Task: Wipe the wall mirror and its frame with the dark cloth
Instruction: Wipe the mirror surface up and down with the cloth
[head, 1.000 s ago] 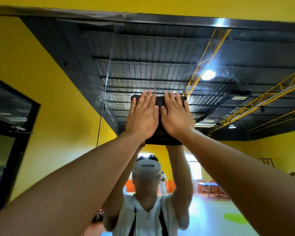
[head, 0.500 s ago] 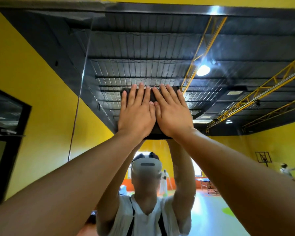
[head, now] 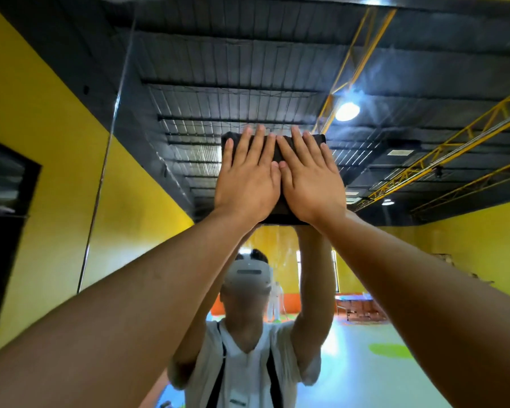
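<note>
Wall (head: 42, 160): yellow, left of the glass's thin edge.
Mirror (head: 218, 69): fills most of the view, showing a dark ceiling and the person's raised arms.
Left hand (head: 248, 184): flat, fingers straight, pressing the cloth to the glass.
Cloth (head: 281, 213): dark, folded, high on the mirror, mostly hidden under both palms.
Right hand (head: 309, 187): flat beside the left, thumbs touching, pressing too.
Frame (head: 454, 2): dark strip at top right, cut off.
</note>
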{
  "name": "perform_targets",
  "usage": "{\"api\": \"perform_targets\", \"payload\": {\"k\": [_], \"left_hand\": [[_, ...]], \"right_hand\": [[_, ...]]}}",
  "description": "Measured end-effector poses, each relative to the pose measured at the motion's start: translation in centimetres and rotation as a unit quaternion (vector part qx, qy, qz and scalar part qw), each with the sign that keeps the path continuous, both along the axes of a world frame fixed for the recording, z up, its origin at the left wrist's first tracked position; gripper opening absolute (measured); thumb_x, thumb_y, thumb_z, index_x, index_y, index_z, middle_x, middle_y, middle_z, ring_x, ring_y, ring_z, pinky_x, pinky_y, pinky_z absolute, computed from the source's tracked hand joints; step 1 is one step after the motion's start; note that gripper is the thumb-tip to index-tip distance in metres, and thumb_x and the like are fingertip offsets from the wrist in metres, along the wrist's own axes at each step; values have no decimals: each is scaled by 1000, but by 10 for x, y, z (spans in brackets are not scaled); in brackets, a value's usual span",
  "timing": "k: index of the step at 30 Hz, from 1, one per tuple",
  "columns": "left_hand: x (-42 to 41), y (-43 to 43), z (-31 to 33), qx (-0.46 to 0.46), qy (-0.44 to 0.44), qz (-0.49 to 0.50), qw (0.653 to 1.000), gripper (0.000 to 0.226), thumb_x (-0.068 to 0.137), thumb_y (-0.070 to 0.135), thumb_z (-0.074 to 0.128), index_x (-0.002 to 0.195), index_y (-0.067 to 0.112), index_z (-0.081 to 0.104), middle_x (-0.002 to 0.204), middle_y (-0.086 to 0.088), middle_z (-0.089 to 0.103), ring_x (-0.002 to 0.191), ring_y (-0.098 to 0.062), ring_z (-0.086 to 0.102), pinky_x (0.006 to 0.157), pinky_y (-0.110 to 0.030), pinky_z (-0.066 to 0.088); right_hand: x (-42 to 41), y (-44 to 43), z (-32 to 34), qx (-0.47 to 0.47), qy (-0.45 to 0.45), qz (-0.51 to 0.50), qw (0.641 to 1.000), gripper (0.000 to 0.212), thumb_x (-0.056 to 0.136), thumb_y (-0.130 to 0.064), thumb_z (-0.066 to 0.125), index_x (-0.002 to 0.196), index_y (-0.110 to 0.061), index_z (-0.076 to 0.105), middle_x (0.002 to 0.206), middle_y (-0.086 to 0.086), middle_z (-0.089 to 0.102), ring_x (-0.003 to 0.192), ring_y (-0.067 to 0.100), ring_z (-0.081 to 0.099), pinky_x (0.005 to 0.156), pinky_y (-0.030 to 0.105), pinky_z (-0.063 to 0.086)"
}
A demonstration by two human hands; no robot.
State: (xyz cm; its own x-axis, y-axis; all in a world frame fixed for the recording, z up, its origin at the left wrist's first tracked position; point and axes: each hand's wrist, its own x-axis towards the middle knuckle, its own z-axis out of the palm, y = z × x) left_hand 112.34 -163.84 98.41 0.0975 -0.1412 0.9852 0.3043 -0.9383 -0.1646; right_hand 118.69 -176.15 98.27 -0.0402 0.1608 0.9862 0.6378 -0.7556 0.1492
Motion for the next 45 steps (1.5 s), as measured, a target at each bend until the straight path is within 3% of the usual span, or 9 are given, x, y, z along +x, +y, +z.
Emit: {"api": "perform_targets", "payload": {"k": [3, 7, 23, 37, 45], "left_hand": [[0, -3, -20, 8, 12, 9, 1000, 64, 104, 37, 6, 165, 20, 13, 174, 1, 6, 160, -19, -2, 130, -47, 1], [-2, -4, -48, 5, 15, 23, 1000, 70, 100, 40, 2, 165, 20, 18, 173, 0, 9, 160, -20, 2, 130, -48, 5], [-4, 3, -170, 26, 35, -11, 999, 60, 108, 34, 25, 164, 14, 24, 173, -3, 15, 160, -22, 7, 128, -51, 12], [-10, 5, -298, 14, 80, -24, 996, 60, 110, 37, 4, 166, 14, -1, 174, -6, -4, 160, -26, -7, 129, -50, 0], [-17, 7, -398, 9, 87, -52, 995, 58, 111, 36, 21, 165, 14, 19, 172, -6, 16, 160, -26, 12, 128, -51, 12]], "right_hand": [[2, -7, -24, -13, -6, -3, 1000, 64, 103, -47, 7, 164, -31, 20, 173, -1, 10, 160, 19, 4, 129, 40, -2], [6, -9, -53, -18, -30, 3, 999, 60, 107, -43, 14, 163, -26, 26, 171, 3, 18, 159, 23, 11, 129, 45, 5], [11, -7, -169, -10, -64, -11, 998, 55, 110, -34, 29, 162, -18, 31, 170, 9, 22, 159, 27, 14, 127, 52, 16], [-5, -8, -292, -47, -32, -23, 998, 53, 111, -33, 29, 160, -13, 32, 169, 14, 23, 158, 32, 16, 126, 55, 20], [-6, -7, -393, -72, 5, 9, 997, 54, 109, -32, 35, 160, -13, 33, 168, 17, 23, 158, 35, 17, 127, 55, 16]]}}
